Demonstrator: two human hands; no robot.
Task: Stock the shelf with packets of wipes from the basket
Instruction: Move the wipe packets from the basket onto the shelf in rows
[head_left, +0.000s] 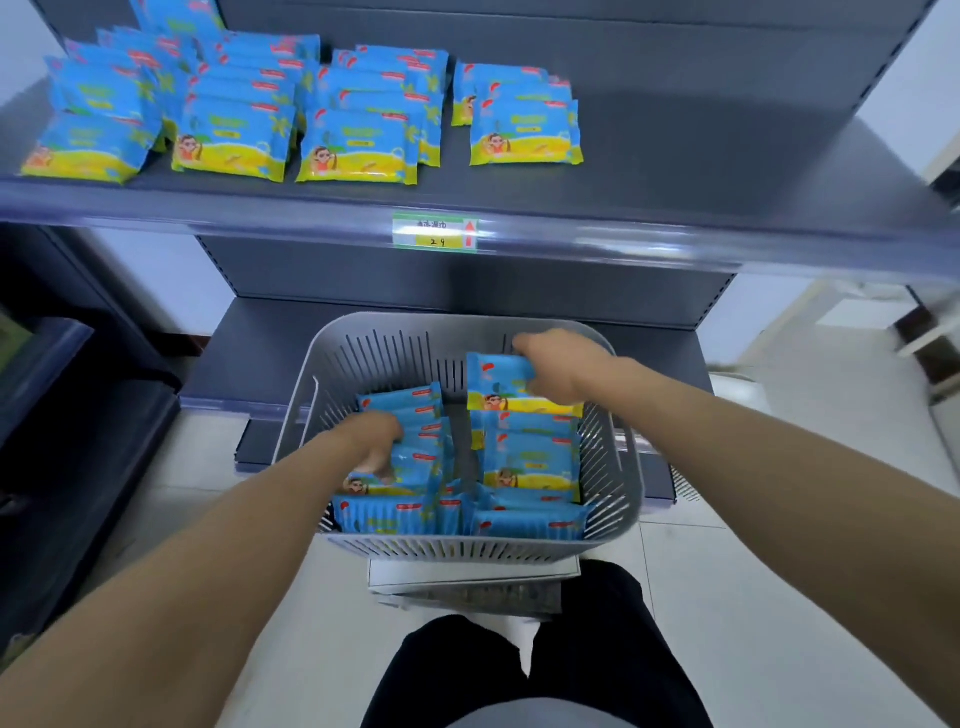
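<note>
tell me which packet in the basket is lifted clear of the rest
The packet of wipes gripped by the right hand at the basket's back right; it is raised above the others, which lie packed lower down.

Both hands, left (375, 441) and right (558, 366), grip wipes packets inside the basket (613, 483).

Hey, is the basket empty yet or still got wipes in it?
Not empty: the basket holds many blue packets, with both hands reaching in.

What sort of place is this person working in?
Probably a small shop or a mock-up of one: a grey metal display shelf with a price tag on its front edge, rows of identical wipes packets, and a plastic basket holding more.
</note>
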